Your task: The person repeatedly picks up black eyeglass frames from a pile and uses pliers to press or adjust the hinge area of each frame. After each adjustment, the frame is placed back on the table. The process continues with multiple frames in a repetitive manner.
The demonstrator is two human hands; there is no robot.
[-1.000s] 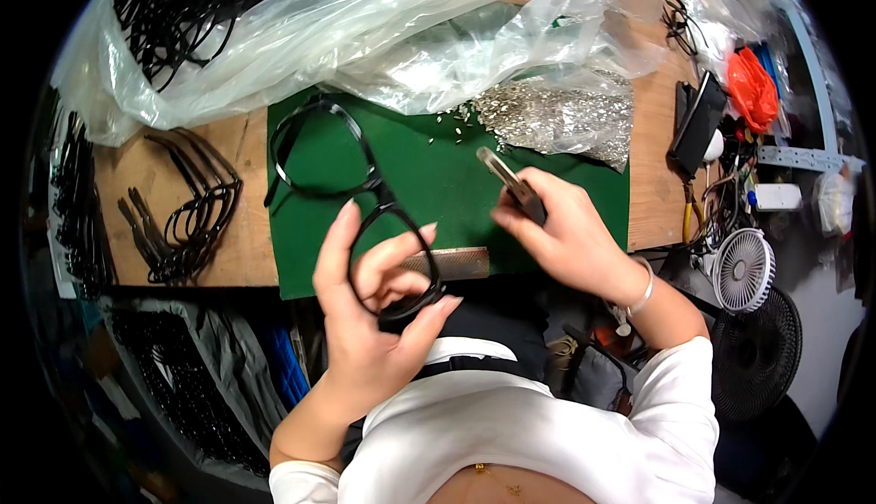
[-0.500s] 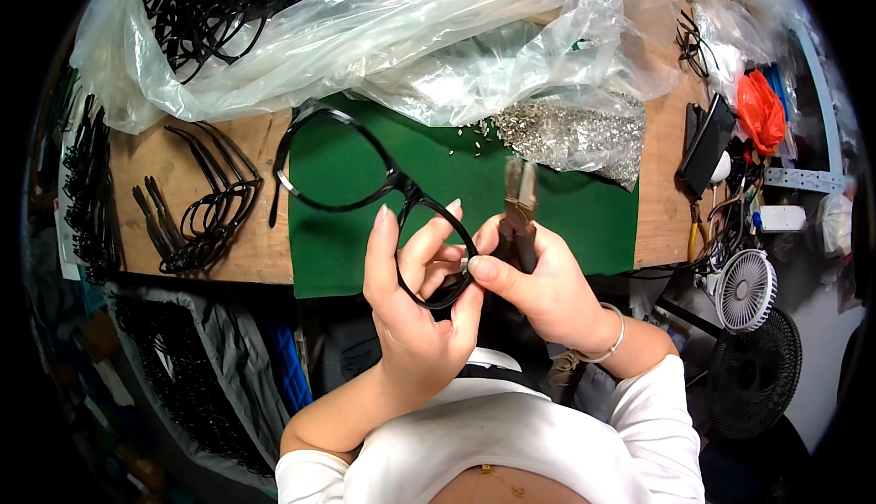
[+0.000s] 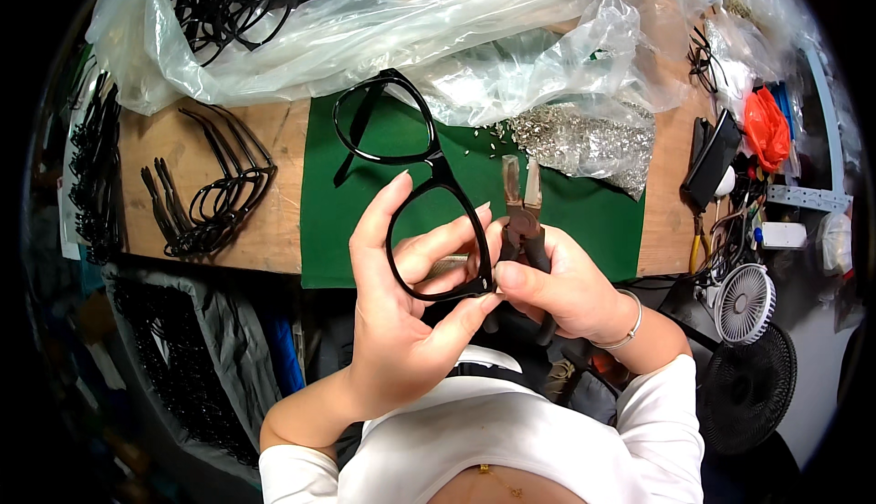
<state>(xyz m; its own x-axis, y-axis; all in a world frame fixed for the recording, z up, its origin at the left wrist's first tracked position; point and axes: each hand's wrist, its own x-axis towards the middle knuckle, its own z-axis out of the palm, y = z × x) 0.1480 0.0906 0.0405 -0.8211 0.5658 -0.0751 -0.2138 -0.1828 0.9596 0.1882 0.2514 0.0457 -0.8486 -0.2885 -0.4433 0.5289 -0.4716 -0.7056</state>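
Observation:
A black glasses frame [image 3: 441, 168] is tilted up in front of me, its rims without visible lenses. Fingers of my left hand [image 3: 388, 322] wrap the nearer rim from behind, with the thumb at its lower corner. My right hand [image 3: 575, 290] carries a pair of pliers [image 3: 522, 221] in its palm, jaws upward and spread apart. The right thumb and forefinger meet at the frame's hinge corner, close to the left thumb tip. Anything tiny pinched there is too small to make out. One temple arm shows behind the farther rim.
Under the work lies a green mat [image 3: 338, 253] on a wooden table [image 3: 287, 153]. Small metal pieces spill from a clear bag [image 3: 584, 144]. More black frames [image 3: 228, 194] rest at the left. A large plastic bag [image 3: 301, 71] spans the back. Right: a phone [image 3: 714, 159] and white fan [image 3: 745, 303].
The glasses frame has swung more upright, its far rim moving right. Both hands have shifted slightly, the right thumb still at the corner. The pliers' jaws, nearly together before, are now apart.

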